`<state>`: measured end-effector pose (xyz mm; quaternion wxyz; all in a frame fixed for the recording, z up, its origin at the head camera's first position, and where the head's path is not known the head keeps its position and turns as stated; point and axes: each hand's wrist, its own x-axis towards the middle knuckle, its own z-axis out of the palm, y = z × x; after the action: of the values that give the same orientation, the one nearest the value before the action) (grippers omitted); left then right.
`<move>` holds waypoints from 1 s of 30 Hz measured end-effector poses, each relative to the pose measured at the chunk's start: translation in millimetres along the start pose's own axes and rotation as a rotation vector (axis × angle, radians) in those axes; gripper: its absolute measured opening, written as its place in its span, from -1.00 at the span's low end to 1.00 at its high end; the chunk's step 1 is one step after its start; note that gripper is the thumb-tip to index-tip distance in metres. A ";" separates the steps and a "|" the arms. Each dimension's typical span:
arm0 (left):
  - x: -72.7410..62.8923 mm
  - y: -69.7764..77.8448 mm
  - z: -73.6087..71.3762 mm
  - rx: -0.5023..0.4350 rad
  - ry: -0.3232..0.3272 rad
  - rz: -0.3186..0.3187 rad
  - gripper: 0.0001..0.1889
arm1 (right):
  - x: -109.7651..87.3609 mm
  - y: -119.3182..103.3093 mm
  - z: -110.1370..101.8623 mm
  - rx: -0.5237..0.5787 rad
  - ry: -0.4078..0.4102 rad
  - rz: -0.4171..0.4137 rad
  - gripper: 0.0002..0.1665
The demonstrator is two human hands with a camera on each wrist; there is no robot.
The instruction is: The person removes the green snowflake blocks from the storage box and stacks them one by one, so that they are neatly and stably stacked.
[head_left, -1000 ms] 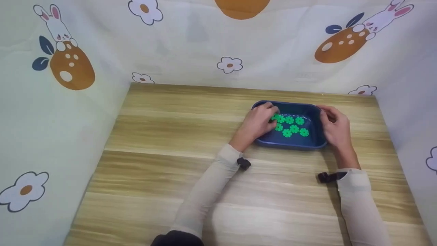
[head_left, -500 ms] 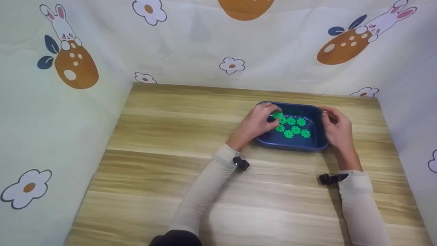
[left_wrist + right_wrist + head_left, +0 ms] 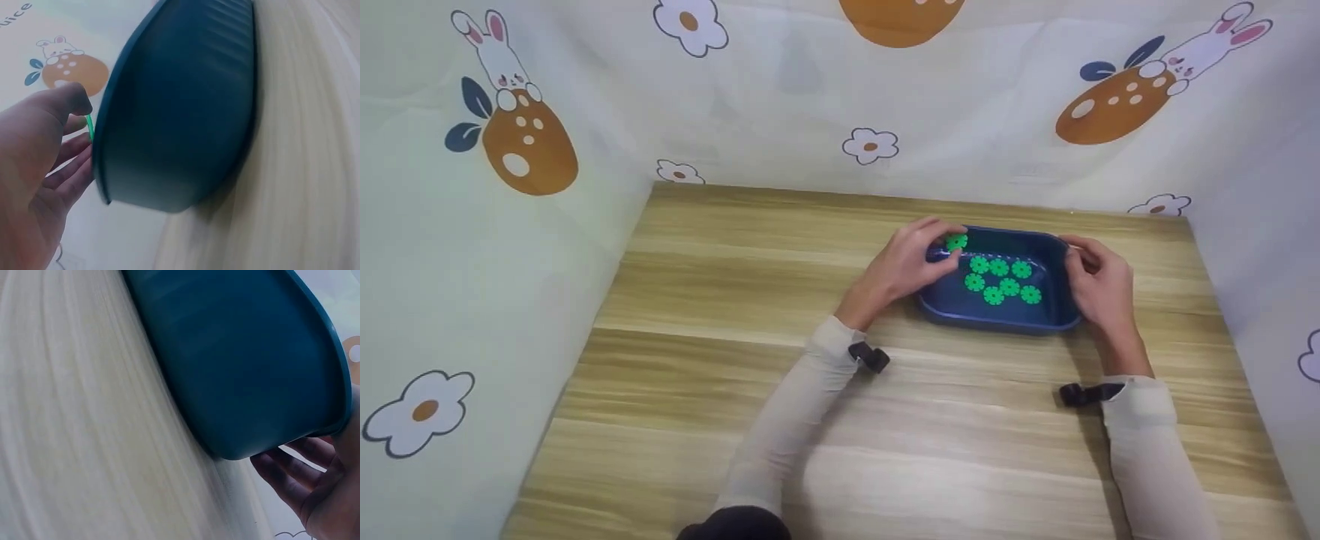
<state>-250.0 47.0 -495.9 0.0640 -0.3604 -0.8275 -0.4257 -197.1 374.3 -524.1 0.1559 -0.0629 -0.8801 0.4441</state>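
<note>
Upright blue tray (image 3: 997, 325), rounded corners, seven green notched discs (image 3: 1006, 285) inside, another disc (image 3: 957, 242) pinched near its rim

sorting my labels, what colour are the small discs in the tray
The discs are bright green, clearest in the head view.

Eight green discs (image 3: 998, 267), one blue tray (image 3: 997, 325), two wrist cameras (image 3: 1073, 395)

The backdrop (image 3: 121, 28) reads "uice" (start cut off).
</note>
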 end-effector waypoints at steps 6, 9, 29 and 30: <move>-13.9 -9.9 -15.3 -0.025 0.020 0.020 -0.60 | -1.8 -0.7 -1.5 0.033 0.008 0.025 -0.63; -21.6 -16.0 -23.3 -0.026 0.035 0.024 -0.59 | -1.6 0.0 -1.1 0.043 0.005 0.031 -0.62; -62.8 -43.4 -59.2 0.071 0.038 -0.067 -0.66 | 0.1 1.1 2.6 0.049 -0.002 0.065 -0.60; -64.4 -45.0 -60.6 0.081 0.030 -0.074 -0.66 | 0.0 1.1 2.5 0.052 -0.004 0.067 -0.60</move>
<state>-244.3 -50.4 -513.9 0.0751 -0.3205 -0.8557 -0.3993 -198.0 373.1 -526.4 0.1407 -0.0875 -0.8659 0.4721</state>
